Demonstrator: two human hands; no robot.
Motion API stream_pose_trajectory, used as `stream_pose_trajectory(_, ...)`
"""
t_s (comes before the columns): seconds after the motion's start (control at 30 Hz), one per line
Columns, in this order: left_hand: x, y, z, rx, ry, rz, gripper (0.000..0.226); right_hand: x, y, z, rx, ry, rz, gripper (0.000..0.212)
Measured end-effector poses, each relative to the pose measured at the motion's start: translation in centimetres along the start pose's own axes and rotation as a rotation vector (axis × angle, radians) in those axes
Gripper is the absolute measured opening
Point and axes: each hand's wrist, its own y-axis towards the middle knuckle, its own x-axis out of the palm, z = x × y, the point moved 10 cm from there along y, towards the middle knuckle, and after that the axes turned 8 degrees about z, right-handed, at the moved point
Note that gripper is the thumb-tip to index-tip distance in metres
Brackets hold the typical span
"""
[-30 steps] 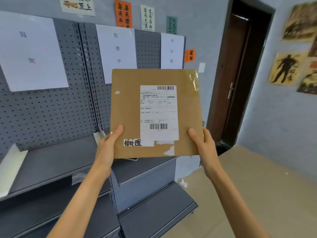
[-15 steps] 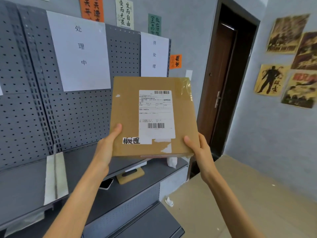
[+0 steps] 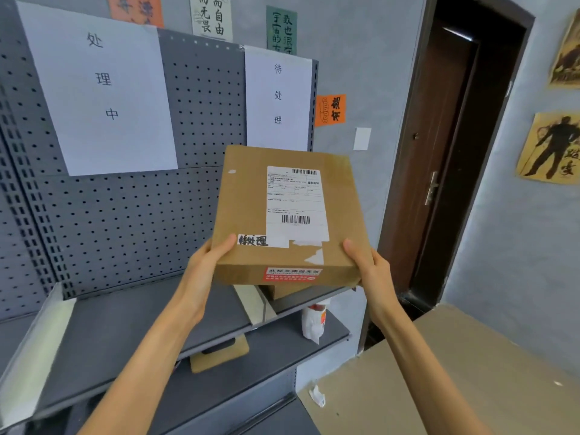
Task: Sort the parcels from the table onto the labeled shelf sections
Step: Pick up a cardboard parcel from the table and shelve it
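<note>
Thumbs on top of cardboard parcel (image 3: pixel 282 211), fingers hidden underneath: left hand (image 3: pixel 207 262) grips its near-left corner, right hand (image 3: pixel 368 268) its near-right corner. Parcel held flat-ish, tilted, label up, in the air above the right shelf section (image 3: pixel 320 295), below the sign (image 3: pixel 277 95) reading 待处理. Another brown box (image 3: pixel 282 290) sits beneath it on that shelf.

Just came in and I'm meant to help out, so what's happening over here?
A person is sorting parcels. Both hands, left hand and right hand, hold a flat cardboard parcel by its near corners, in front of the grey shelf. A handwritten tag on it seems to match the right-hand sign, and it hovers over that section, where another box already lies.
</note>
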Motion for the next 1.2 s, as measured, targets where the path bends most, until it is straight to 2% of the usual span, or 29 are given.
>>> stream_pose_trajectory(0.1,1.8,1.7,-1.3,-0.012,0.001,0.101,0.062,-0.3,4.1,1.0,0.031,0.02,-0.045,0.047)
stream_pose_trajectory(0.33,6.1,5.5,-3.6,-0.037,0.013,0.261,0.071,-0.8,13.3,3.2,0.067,0.017,-0.134,0.05)
stream_pose_trajectory(0.57,7.3,9.2,-7.4,-0.156,0.017,0.388,0.045,0.9,19.3,7.3,0.155,-0.009,-0.199,0.046)
stream_pose_trajectory(0.67,7.5,10.3,-8.5,-0.187,0.004,0.423,0.037,1.4,20.8,8.9,0.176,-0.019,-0.207,0.047)
stream_pose_trajectory(0.9,7.4,12.2,-10.2,-0.227,0.043,0.454,0.044,3.0,24.0,11.3,0.2,-0.073,-0.254,0.05)
stream_pose_trajectory(1.2,7.8,13.7,-12.2,-0.303,0.06,0.462,0.044,4.3,26.4,14.6,0.243,-0.138,-0.274,0.037)
